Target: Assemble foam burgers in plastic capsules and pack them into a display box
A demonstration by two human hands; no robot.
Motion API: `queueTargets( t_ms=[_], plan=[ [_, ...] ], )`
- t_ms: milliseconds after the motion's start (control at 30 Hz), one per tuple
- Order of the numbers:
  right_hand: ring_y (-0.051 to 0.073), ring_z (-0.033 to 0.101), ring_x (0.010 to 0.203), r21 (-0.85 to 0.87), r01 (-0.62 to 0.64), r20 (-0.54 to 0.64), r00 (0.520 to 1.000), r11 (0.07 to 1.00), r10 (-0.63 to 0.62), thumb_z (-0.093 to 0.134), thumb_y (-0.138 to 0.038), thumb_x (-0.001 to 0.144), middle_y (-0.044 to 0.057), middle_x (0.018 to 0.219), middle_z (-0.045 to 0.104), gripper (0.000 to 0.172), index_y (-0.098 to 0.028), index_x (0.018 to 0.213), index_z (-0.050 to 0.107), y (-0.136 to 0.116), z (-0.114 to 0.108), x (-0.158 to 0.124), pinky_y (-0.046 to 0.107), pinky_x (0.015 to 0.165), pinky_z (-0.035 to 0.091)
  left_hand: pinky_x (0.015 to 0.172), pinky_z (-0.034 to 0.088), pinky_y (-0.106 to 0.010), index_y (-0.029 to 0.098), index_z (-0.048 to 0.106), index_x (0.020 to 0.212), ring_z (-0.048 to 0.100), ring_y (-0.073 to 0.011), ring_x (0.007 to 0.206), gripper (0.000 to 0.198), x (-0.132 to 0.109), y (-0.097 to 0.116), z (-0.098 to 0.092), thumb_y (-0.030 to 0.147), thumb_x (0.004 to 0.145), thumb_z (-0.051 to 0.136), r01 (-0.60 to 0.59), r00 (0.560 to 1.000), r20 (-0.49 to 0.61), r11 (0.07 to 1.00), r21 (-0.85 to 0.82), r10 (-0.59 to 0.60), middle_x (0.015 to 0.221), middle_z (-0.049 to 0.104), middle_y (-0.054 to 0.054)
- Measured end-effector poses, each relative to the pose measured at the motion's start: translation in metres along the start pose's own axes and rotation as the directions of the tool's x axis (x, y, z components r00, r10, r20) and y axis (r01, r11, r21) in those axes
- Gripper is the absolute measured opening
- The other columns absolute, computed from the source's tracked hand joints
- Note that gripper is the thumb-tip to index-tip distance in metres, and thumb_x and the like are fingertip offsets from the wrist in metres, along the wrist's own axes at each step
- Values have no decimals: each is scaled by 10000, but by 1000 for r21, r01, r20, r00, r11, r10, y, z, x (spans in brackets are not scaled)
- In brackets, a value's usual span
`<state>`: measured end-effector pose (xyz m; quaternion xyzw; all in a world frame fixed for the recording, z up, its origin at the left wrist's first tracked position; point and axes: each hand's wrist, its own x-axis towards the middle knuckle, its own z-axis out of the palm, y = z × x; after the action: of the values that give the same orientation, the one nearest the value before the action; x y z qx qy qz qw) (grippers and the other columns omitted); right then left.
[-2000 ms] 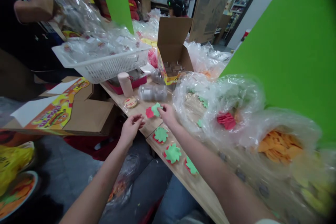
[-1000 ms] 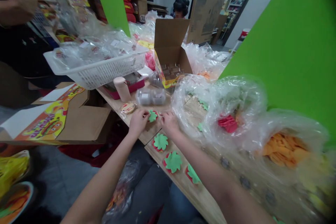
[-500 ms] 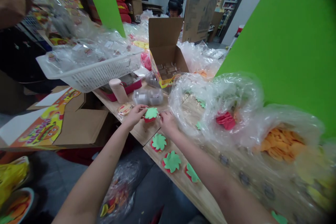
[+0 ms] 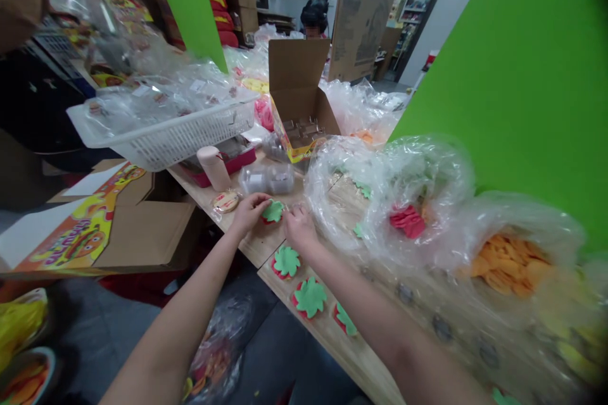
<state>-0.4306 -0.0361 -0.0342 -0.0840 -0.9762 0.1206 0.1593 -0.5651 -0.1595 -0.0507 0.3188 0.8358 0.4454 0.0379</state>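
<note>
Low over the wooden table, a green leaf-shaped piece (image 4: 273, 210) lies on top of a red one, between my two hands. My left hand (image 4: 251, 212) is closed at its left edge, fingers and thumb pinching the rim. From the right, my right hand (image 4: 299, 225) grips the opposite edge with curled fingertips, which partly hide it. Closer to me sit similar red-and-green stacks: one (image 4: 286, 262) just below my hands, a larger one (image 4: 310, 297) beyond it, and another (image 4: 346, 319) partly covered by my right forearm.
Clear plastic jars (image 4: 266, 178), a pink bottle (image 4: 213, 168) and a wrapped round bun-like item (image 4: 225, 201) stand behind my left hand. A white basket (image 4: 180, 136) overhangs the left edge. An open carton (image 4: 299, 69) is behind; bags with orange pieces (image 4: 510, 262) lie right.
Both hands have shifted slightly closer together around the green-and-red stack, which now sits a little lower. My right hand's fingers have curled in more at its edge.
</note>
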Motion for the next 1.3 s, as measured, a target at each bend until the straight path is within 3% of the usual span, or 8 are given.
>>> queueTargets(
  t_ms=[133,233,400,600,800,933,1133,1300],
  plan=[
    [208,458,968,23,-12,5,1000,1000,12,429,-150,836,95,925,585,259,-156,1021,610,3,-3,1,318,853,372,641,471,-283,170,632,915,605,-172,701,296,9,-4,1,398,780,500,-38,998,52,999,37,36,798,662,-44],
    [208,450,998,7,-28,34,999,1000,27,410,-147,844,101,972,578,304,-160,1102,572,4,-5,2,327,872,365,715,466,-317,187,648,878,599,-194,754,216,10,-3,0,327,750,547,-80,996,48,988,131,74,826,654,-50],
    [264,359,1169,-73,7,130,992,997,3,380,-156,851,143,1182,506,438,-167,1287,420,-1,-6,0,397,898,348,870,424,-403,143,578,1084,559,-244,939,332,-10,4,-8,278,808,451,-134,990,-2,950,280,140,1026,607,-124],
    [288,293,1247,-106,9,214,977,994,14,335,-155,863,161,1262,454,416,-179,1264,445,-6,-7,-2,429,924,324,1010,349,-374,183,561,1166,474,-218,1152,482,-34,1,-20,64,727,399,-281,955,201,882,378,218,1225,557,-76],
    [283,244,1293,-116,-46,242,968,992,73,336,-134,858,146,1388,326,500,-218,1351,324,-8,-5,9,424,924,340,1020,330,-403,192,381,1334,368,-217,1258,618,-30,0,-22,38,736,364,-302,948,239,829,471,209,1417,347,-88],
    [301,252,1294,-124,-75,282,953,989,108,350,-137,855,168,1364,359,469,-205,1318,379,-11,-6,14,441,910,352,1003,351,-375,200,433,1299,408,-203,1233,606,-27,-3,-24,29,721,376,-338,928,317,795,503,194,1377,413,-84],
    [311,171,1332,-121,-41,220,973,992,67,316,-138,874,169,1404,317,414,-183,1268,435,-21,-11,-4,508,974,257,990,342,-427,176,417,1311,385,-253,1251,565,-44,-4,-25,61,760,381,-334,931,324,751,570,168,1408,351,-129],
    [325,184,1328,-122,-8,247,968,993,39,349,-134,862,183,1383,352,357,-150,1170,530,-25,-21,-7,528,990,218,1010,315,-418,151,410,1313,342,-252,1281,524,-55,7,-30,95,793,370,-347,929,328,713,609,172,1431,296,-153]
  ],
)
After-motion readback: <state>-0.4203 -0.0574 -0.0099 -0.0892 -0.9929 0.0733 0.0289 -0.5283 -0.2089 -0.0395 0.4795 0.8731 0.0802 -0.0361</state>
